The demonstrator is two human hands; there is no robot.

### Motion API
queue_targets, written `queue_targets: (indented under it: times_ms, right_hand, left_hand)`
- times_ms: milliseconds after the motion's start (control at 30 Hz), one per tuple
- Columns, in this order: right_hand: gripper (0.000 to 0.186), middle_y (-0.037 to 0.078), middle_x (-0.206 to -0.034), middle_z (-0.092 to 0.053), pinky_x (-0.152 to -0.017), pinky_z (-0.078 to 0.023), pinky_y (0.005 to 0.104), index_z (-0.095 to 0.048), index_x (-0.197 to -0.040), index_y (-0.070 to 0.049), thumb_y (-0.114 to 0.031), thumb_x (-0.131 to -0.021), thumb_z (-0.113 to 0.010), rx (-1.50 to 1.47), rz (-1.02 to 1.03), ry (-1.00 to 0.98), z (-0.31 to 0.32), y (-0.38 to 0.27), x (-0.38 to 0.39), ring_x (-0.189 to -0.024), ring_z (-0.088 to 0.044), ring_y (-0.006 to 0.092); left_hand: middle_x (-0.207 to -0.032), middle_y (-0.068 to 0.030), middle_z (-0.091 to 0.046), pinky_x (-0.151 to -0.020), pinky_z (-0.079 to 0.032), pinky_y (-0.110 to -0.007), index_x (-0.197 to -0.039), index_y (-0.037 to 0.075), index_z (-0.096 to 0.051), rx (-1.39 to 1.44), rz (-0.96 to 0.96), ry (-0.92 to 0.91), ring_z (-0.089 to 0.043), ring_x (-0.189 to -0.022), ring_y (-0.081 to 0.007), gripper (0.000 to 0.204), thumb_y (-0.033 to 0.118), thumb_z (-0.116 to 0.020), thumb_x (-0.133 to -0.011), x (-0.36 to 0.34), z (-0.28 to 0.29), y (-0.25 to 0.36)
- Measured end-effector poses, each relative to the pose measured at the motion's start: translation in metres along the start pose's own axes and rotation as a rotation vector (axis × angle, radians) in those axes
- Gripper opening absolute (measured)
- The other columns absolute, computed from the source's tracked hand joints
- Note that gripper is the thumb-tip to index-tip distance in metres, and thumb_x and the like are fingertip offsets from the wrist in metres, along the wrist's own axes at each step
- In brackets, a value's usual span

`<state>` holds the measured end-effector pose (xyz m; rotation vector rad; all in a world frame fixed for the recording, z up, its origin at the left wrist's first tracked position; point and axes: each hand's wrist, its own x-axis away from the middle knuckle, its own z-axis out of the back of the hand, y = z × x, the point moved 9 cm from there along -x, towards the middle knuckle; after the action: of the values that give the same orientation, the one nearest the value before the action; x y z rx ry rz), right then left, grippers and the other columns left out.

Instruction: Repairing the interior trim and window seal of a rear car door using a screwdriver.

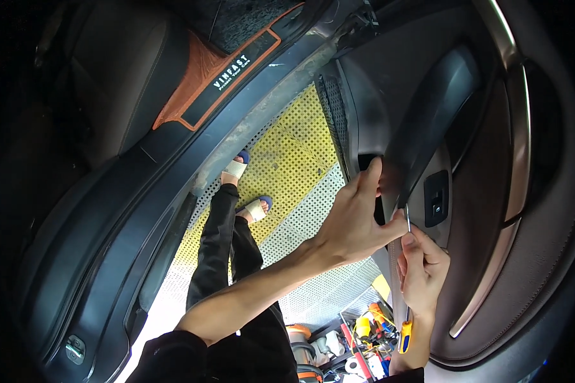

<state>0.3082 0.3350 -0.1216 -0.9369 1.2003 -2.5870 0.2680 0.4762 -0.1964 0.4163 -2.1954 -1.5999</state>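
Note:
My left hand [354, 214] is at the inner door panel, fingers curled around the edge of a long black pull-handle trim [431, 121]. Its thumb presses by the trim's lower end, beside a thin metal shaft. My right hand [421, 271] pinches that shaft just below, its tip against the trim's lower end. In line with the shaft, a screwdriver handle [405, 337] in yellow and blue shows by my right wrist. The middle of the screwdriver is hidden behind my fingers. A window switch [436, 199] sits right of the trim.
The brown door panel [543, 255] with its bronze strip [521, 127] curves along the right. At left are the car's sill [172, 172] and a seat [115, 70]. An orange-edged cover [236, 76] lies over the sill. Below, assorted tools [364, 338] stand on perforated flooring [294, 140].

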Motion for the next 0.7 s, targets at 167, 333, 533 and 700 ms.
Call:
queue_targets:
  times_ms: [167,333,533,700]
  right_hand:
    - [0.025,-0.005,-0.063,-0.052,-0.048,-0.031,0.0195,-0.071,-0.115,0.008,-0.009,-0.104,-0.057,-0.022,-0.101,-0.080,0.001,-0.005,-0.005,-0.054,-0.044,0.0007]
    - [0.022,-0.005,-0.059,-0.051,-0.046,-0.031,0.0221,-0.071,-0.107,0.006,-0.011,-0.103,-0.057,-0.057,-0.316,-0.176,0.004,-0.009,-0.010,-0.052,-0.044,0.0017]
    - [0.021,0.000,-0.054,-0.046,-0.046,-0.036,0.0275,-0.069,-0.102,0.006,-0.013,-0.101,-0.060,0.570,0.193,-0.140,-0.008,-0.060,-0.012,-0.051,-0.046,0.0038]
    - [0.025,-0.001,-0.056,-0.050,-0.046,-0.036,0.0268,-0.070,-0.105,0.005,-0.016,-0.103,-0.058,0.349,-0.055,-0.227,-0.002,-0.045,-0.021,-0.049,-0.046,0.0046]
  left_hand:
    - [-0.123,-0.0243,-0.061,-0.110,-0.050,-0.040,-0.135,-0.013,-0.041,-0.027,0.075,-0.023,-0.065,-0.119,-0.0287,0.063,0.008,-0.072,-0.084,0.002,-0.002,-0.005]
    - [-0.123,-0.0237,-0.059,-0.110,-0.050,-0.040,-0.137,-0.013,-0.039,-0.010,0.118,-0.044,-0.063,-0.120,-0.0280,0.066,0.007,-0.072,-0.084,0.003,-0.004,-0.005]
    - [-0.111,-0.0339,-0.059,-0.087,-0.056,-0.043,-0.137,-0.024,-0.033,-0.103,-0.022,-0.046,-0.067,-0.101,-0.0374,0.075,0.013,-0.071,-0.085,-0.003,-0.003,0.001]
    - [-0.123,-0.0257,-0.059,-0.106,-0.051,-0.042,-0.138,-0.013,-0.037,-0.042,0.084,-0.090,-0.063,-0.118,-0.0319,0.067,0.010,-0.073,-0.086,-0.001,-0.002,-0.006]
